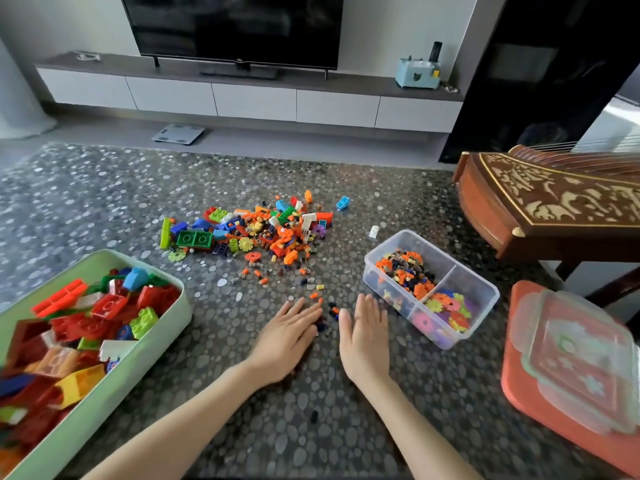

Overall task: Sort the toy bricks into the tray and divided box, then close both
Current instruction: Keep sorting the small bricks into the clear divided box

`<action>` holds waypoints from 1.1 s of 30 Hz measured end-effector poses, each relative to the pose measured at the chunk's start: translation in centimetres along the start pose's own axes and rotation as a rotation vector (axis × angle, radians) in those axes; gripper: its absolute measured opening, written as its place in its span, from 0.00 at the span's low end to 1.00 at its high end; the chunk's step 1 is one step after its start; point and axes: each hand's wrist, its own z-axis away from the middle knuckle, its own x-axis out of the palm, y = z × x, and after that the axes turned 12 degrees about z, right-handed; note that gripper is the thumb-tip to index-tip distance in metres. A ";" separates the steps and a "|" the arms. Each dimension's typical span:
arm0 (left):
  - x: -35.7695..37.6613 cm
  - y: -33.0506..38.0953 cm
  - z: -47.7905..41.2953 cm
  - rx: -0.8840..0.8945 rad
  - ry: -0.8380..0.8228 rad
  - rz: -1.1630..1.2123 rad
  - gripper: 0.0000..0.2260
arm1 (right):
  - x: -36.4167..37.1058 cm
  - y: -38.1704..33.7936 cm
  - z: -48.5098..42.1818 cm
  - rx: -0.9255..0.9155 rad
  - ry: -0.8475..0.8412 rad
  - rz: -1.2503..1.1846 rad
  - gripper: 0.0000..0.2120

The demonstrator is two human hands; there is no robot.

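Note:
A heap of mixed toy bricks lies on the pebble-patterned mat, with small orange and dark pieces trailing toward me. My left hand and my right hand lie flat on the mat with straight fingers, on either side of those small pieces. The pale green tray at the left holds several large bricks. The clear divided box at the right holds small orange and dark pieces in one section and flower-shaped pieces in others.
The box's clear lid lies on an orange-red board at the right edge. A carved wooden zither on a stand is behind it. A blue brick and a white brick lie apart from the heap.

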 end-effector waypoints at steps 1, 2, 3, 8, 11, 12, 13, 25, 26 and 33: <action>-0.4 0.4 0.5 -0.020 0.034 0.135 0.24 | 0.1 -0.6 -1.4 -0.020 -0.028 -0.011 0.43; -0.7 0.5 1.0 -0.060 0.079 0.255 0.19 | 0.2 -1.1 -2.8 -0.055 -0.073 -0.018 0.37; -1.2 0.3 1.3 -0.092 0.144 0.329 0.17 | 0.4 -1.6 -4.0 -0.110 -0.116 -0.017 0.32; -3.9 -1.8 0.9 -0.310 0.450 0.056 0.19 | 1.0 -3.9 -7.3 -0.432 -0.228 0.076 0.26; -4.8 -3.5 -1.3 -0.451 0.431 -0.063 0.21 | 1.0 -3.4 -6.9 -0.555 -0.231 0.080 0.24; -5.2 -3.9 -2.1 -0.483 0.420 -0.051 0.22 | 1.0 -3.1 -6.5 -0.593 -0.222 0.075 0.23; -5.4 -4.2 -2.9 -0.507 0.399 -0.031 0.22 | 0.9 -2.7 -6.0 -0.629 -0.218 0.070 0.22; -2.1 -1.4 0.9 -0.059 0.142 0.069 0.16 | -2.5 1.9 1.2 -0.223 -0.326 -0.802 0.14; -1.9 -0.9 1.4 -0.029 0.090 0.121 0.16 | -2.6 2.4 1.7 -0.211 -0.311 -0.796 0.14; -2.2 1.0 5.0 -0.028 -0.056 -0.037 0.39 | -2.4 4.6 3.9 -0.398 0.298 0.168 0.23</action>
